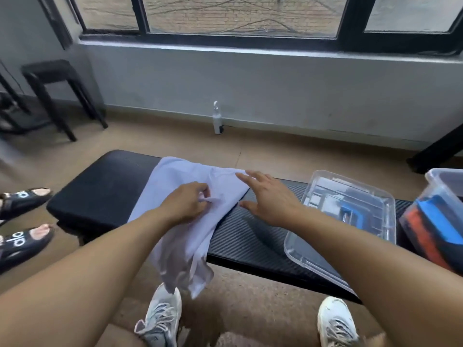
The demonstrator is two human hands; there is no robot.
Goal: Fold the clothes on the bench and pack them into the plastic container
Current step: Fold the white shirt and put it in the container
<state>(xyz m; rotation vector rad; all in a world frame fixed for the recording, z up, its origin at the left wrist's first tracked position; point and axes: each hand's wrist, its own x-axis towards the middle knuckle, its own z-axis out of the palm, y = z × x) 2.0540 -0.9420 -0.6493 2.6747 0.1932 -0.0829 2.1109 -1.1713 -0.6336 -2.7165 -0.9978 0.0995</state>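
A pale lilac garment [180, 176] lies across the black padded bench [100, 186], its near end hanging off the front edge. My left hand [186, 204] pinches a fold of the cloth near its middle. My right hand [268, 196] hovers open with spread fingers over the garment's right edge and the bare bench. A clear plastic lid or tray [350, 216] lies on the bench to the right. At the far right stands a clear plastic container [441, 196] holding blue and orange folded clothes.
A white spray bottle [217, 118] stands on the floor by the wall. A black stool [60, 93] is at the back left. Another person's sandalled feet [22, 221] are at the left edge. My white sneakers [162, 319] are below the bench.
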